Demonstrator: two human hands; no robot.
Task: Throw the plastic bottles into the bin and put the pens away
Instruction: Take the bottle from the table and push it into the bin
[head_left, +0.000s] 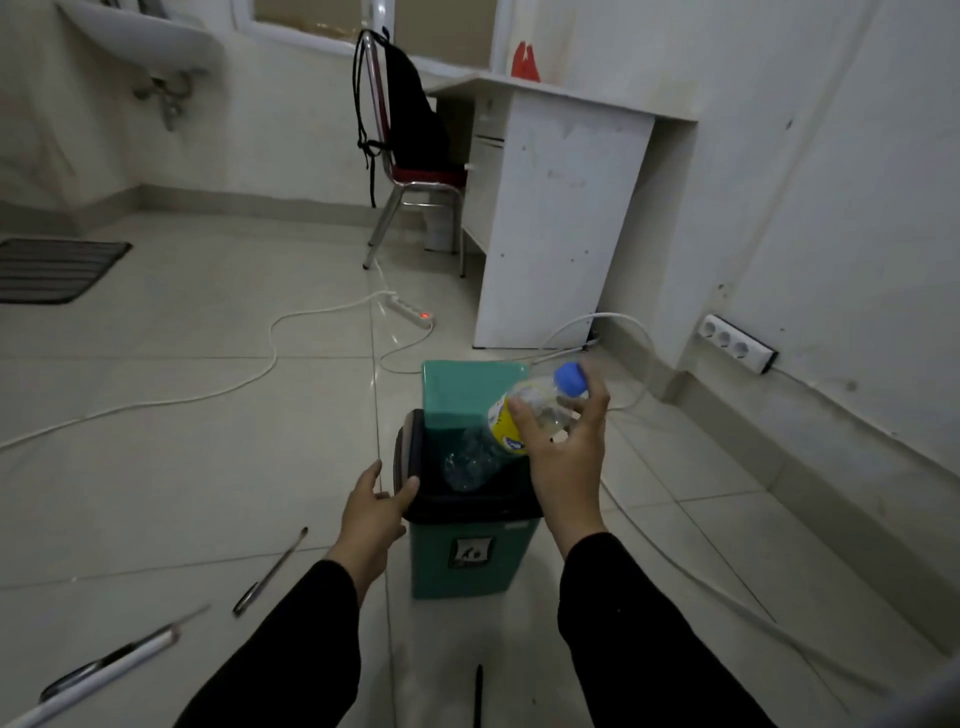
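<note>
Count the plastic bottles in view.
2. A blue-capped, yellow-labelled clear bottle is in the right hand; a crumpled clear bottle lies inside the green bin. Others may be hidden.

You have a teal-green bin (470, 561) with a black rim and a teal lid (470, 384) tipped up at the far side; a white-and-black label sits on its near face. The bottle (530, 413) in your right hand (563, 452) is clear with a blue cap and a yellow label. A clear crumpled bottle (467, 465) lies inside the bin. Your sleeves (639, 623) are black. Pale cream floor tiles (208, 322). Near left: a dark pen (270, 571), a white pen with a pinkish tip (111, 670). Far: white desk (561, 218), black backpack (410, 119) on a red-seated chrome chair (415, 208), red item (524, 62) on the desk, white power strip (410, 312) with a red light, dark grey striped mat (52, 270) far left.
</note>
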